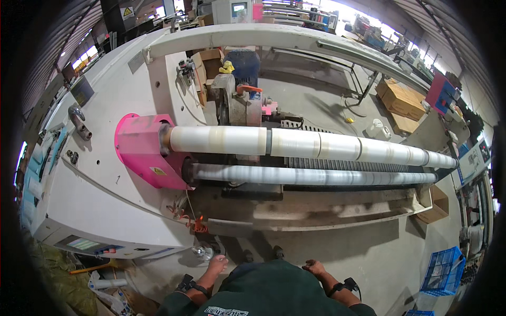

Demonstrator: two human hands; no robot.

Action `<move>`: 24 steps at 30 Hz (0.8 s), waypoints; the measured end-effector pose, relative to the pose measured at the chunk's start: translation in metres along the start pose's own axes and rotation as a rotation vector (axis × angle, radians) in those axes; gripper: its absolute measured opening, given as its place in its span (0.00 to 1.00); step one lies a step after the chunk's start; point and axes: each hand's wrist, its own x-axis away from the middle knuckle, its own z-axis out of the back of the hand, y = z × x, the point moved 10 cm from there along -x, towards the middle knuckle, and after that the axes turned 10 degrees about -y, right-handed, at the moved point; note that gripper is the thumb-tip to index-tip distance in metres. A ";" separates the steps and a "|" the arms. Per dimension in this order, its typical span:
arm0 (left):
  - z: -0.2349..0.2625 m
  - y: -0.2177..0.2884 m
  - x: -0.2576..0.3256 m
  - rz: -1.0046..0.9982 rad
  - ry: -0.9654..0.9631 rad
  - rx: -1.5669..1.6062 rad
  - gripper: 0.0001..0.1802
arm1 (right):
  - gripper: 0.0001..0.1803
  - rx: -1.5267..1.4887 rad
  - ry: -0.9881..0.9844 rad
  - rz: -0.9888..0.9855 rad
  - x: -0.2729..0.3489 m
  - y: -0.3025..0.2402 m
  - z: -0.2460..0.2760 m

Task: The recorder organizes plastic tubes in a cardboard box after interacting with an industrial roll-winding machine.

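Observation:
I stand in front of a big white machine (105, 179) with a pink housing (141, 147). Two long horizontal shafts run right from it: the upper one (316, 145) carries several whitish translucent rolls, the lower one (316, 176) is thinner and whitish. My left hand (217, 263) hangs low near my body, next to a small shiny round knob (199, 252) at the machine's lower edge, fingers loosely apart and holding nothing. My right hand (314, 267) rests low in front of my dark green shirt, fingers curled, with nothing in it. Both wrists wear black straps.
A control panel with a small screen (84, 244) sits at the machine's lower left. Orange wires (197, 225) dangle below the pink housing. Blue crates (443, 271) stand at the right, cardboard boxes (403, 100) on the floor behind, and a blue motor (243, 66) at the back.

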 end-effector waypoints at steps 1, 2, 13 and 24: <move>0.001 -0.001 0.002 0.001 0.012 0.008 0.24 | 0.33 -0.074 -0.003 -0.053 0.007 -0.007 0.003; -0.002 0.000 0.003 0.003 0.009 0.007 0.24 | 0.33 -0.075 -0.002 -0.056 0.012 -0.010 0.005; -0.006 -0.011 0.011 0.035 0.018 -0.043 0.24 | 0.32 0.100 0.036 0.012 0.026 -0.060 0.034; 0.001 -0.027 0.016 0.058 0.044 0.059 0.23 | 0.29 0.345 0.550 0.768 0.128 -0.388 0.195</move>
